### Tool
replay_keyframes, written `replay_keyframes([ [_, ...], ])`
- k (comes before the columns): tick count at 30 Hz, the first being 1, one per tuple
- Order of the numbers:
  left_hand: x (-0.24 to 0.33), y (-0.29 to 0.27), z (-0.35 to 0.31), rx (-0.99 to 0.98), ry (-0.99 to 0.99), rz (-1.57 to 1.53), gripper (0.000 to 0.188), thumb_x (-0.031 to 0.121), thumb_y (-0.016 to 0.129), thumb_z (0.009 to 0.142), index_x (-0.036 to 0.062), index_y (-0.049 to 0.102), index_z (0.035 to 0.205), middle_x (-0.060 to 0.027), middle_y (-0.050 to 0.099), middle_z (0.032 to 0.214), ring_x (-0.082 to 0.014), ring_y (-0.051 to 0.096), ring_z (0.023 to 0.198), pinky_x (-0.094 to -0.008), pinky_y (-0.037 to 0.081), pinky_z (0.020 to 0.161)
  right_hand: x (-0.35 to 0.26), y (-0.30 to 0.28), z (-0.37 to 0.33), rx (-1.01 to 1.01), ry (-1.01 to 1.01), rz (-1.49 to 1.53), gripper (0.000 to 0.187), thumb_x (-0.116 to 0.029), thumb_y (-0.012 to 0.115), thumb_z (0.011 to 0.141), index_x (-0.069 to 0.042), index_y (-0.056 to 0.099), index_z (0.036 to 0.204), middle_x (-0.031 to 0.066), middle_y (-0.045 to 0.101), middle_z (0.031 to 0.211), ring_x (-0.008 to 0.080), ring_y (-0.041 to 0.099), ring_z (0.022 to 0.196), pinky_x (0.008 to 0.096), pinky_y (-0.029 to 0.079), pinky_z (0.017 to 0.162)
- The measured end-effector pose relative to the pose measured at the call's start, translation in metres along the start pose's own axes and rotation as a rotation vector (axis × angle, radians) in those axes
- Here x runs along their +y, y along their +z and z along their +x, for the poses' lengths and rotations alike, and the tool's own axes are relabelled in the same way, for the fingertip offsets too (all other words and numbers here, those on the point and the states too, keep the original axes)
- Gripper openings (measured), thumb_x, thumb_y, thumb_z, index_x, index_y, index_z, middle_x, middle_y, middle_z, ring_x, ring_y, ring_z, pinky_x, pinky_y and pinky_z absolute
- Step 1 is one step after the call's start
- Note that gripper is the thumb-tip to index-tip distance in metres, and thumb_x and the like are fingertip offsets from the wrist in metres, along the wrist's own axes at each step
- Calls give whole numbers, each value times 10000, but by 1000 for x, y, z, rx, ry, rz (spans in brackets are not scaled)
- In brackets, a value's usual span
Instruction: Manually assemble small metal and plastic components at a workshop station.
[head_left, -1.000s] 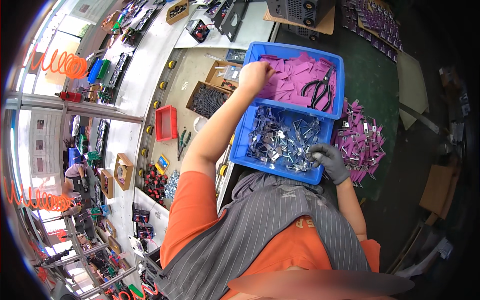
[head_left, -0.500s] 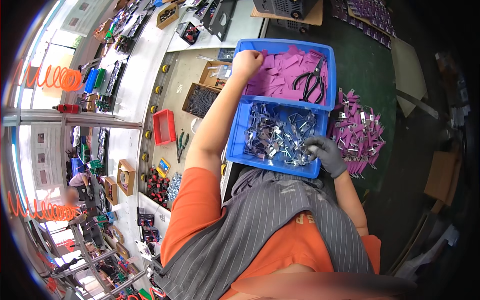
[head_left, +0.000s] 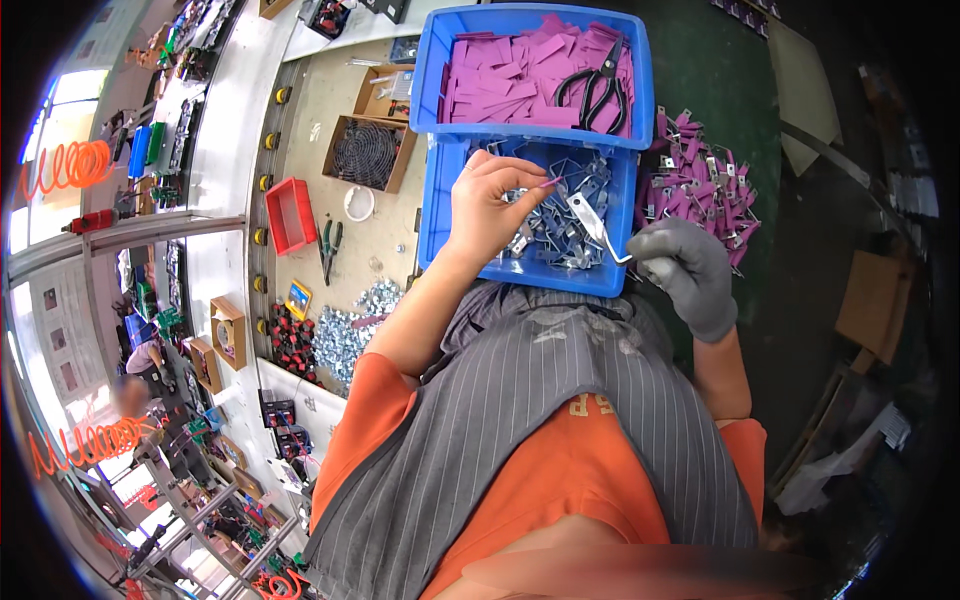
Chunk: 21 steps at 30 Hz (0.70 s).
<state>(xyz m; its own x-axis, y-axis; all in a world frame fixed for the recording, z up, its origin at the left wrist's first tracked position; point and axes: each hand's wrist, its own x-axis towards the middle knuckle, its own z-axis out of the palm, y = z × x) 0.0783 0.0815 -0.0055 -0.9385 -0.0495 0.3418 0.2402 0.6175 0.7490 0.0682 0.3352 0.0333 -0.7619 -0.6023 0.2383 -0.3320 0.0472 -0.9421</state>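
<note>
Metal bracket [head_left: 588,217] diagonal, flat end upper left

I count 1 bare left hand [head_left: 490,200] and 1 gloved right hand [head_left: 692,275] of mine, holding 1 purple strip [head_left: 552,182] and 1 metal bracket [head_left: 588,214]. Near me: 2 blue bins [head_left: 428,85], 1 pair of black pliers [head_left: 608,68], 1 pair of green-handled pliers [head_left: 329,247], 1 red tray [head_left: 274,220], 1 white tub [head_left: 359,204], 1 heap of purple-sleeved brackets [head_left: 698,192]. Loose strips [head_left: 520,75] and bare brackets [head_left: 560,240] overlap too much to number.
</note>
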Motion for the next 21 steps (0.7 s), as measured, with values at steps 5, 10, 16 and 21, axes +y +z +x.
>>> replay_keyframes([
  [5, 7, 2, -4, 26, 122, 69, 108, 105, 765, 637, 103, 665, 678, 12, 665, 793, -171, 536, 706, -282, 442, 657, -22, 2, 8, -27, -146, -119, 162, -3, 584, 739, -32, 630, 891, 102, 638, 852, 216, 635, 745, 303, 507, 644],
  [10, 7, 2, -10, 53, 172, 72, 145, 79, 759, 607, 96, 629, 668, 13, 660, 791, -178, 542, 717, -293, 445, 660, -30, 6, 7, -51, -171, -224, 180, 2, 585, 725, -39, 628, 895, 104, 640, 859, 234, 639, 751, 303, 515, 638],
  [16, 11, 0, -14, 31, 165, 73, 169, 62, 751, 585, 97, 599, 651, 16, 655, 792, -177, 550, 727, -288, 451, 667, -26, 10, -1, -9, -205, -205, 209, 19, 577, 701, -48, 625, 893, 100, 641, 862, 236, 639, 764, 318, 516, 644],
  [21, 12, -2, -15, 4, 163, 58, 184, 74, 750, 590, 98, 578, 654, 13, 656, 801, -180, 569, 732, -293, 465, 654, -37, 9, 2, -114, -174, -243, 210, 18, 567, 703, -50, 627, 893, 86, 639, 852, 241, 633, 773, 319, 511, 661],
])
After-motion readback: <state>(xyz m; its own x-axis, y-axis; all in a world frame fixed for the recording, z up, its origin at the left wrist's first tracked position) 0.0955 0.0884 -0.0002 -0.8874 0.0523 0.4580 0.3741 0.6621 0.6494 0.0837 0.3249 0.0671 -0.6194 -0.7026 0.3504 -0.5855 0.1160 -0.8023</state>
